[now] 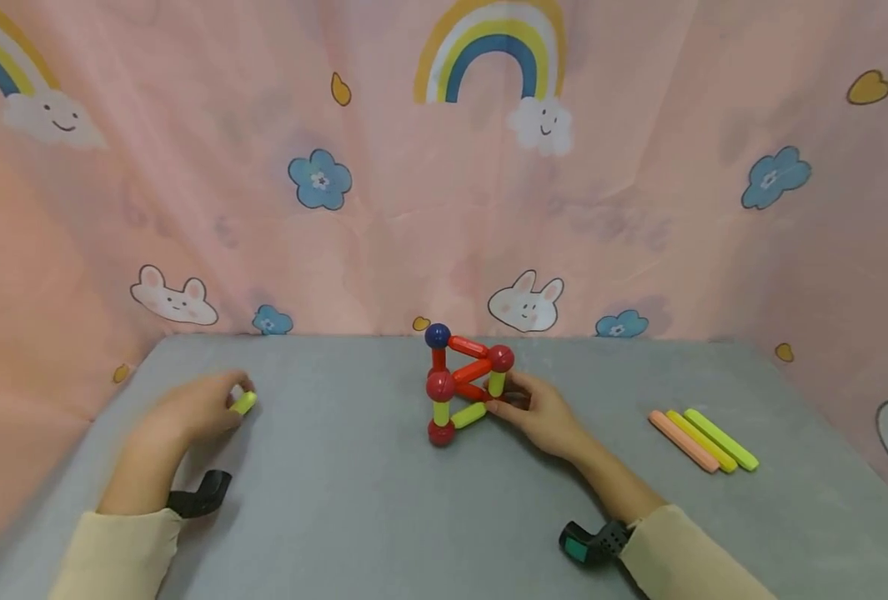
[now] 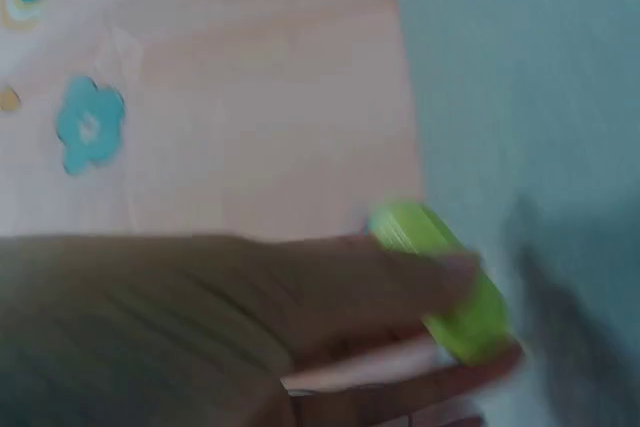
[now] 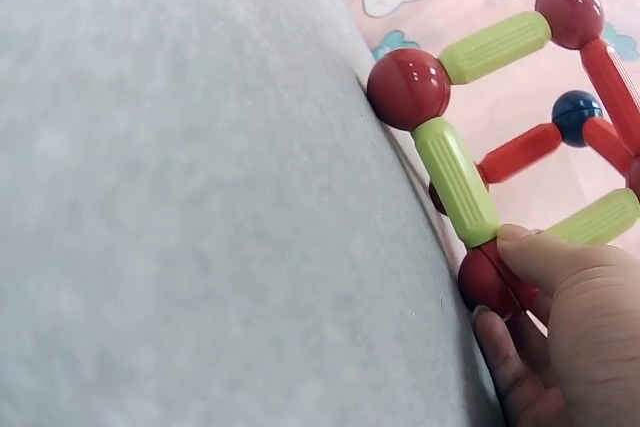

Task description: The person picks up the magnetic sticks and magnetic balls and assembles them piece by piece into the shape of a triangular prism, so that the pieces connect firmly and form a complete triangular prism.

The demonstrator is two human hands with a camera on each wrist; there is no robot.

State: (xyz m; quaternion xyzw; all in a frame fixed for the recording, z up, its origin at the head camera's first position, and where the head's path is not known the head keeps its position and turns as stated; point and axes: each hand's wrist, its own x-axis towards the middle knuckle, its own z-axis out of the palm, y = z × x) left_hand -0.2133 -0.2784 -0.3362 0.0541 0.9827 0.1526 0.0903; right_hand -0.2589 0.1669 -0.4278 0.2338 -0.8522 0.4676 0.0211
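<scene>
A toy frame (image 1: 440,386) of glossy balls and short ridged rods stands on the grey table (image 1: 323,508). Its balls are dark red, apart from one blue ball (image 1: 438,336) at the top; its rods are red or light green, with a green rod (image 1: 441,412) upright at the front and another running along the base.

The right hand (image 1: 544,417), at the frame's right side, grips the red ball (image 3: 488,279) at its lower right corner between thumb and fingers. The left hand (image 1: 199,408), well apart to the frame's left, pinches a loose green rod (image 1: 244,403), blurred in the left wrist view.

To the frame's right, beyond the right hand, three sticks (image 1: 701,440), peach, yellow and yellow-green, lie side by side.
</scene>
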